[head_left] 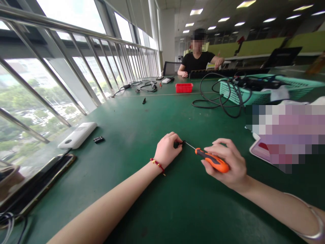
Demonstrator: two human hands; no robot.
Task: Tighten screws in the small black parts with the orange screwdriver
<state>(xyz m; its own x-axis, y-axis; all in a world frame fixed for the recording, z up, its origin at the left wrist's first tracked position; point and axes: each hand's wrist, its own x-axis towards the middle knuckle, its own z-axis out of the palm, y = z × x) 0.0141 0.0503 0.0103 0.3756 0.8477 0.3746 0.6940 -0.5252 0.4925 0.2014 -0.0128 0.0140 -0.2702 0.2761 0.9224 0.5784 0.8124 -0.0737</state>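
Observation:
Low over the green table [122, 152], my left hand [168, 149] is closed, its thumb and forefinger pinching a small black part [183, 142]. Most of that part is hidden by the fingers, so its kind does not show. My right hand [228, 166] grips a screwdriver [213, 161] by its orange and dark grey handle. The thin metal shaft points left, and its tip meets the black part or ends right beside it. A black piece [99, 139] lies to the left of my left hand, apart from it.
A white power bank [78, 135] and a phone [38, 186] lie at left by the railing [88, 37]. Ahead are a red tray [184, 88], a small black piece [144, 101] and black cables [220, 101]. A teal basket [256, 96] stands right. Another person [198, 61] sits across.

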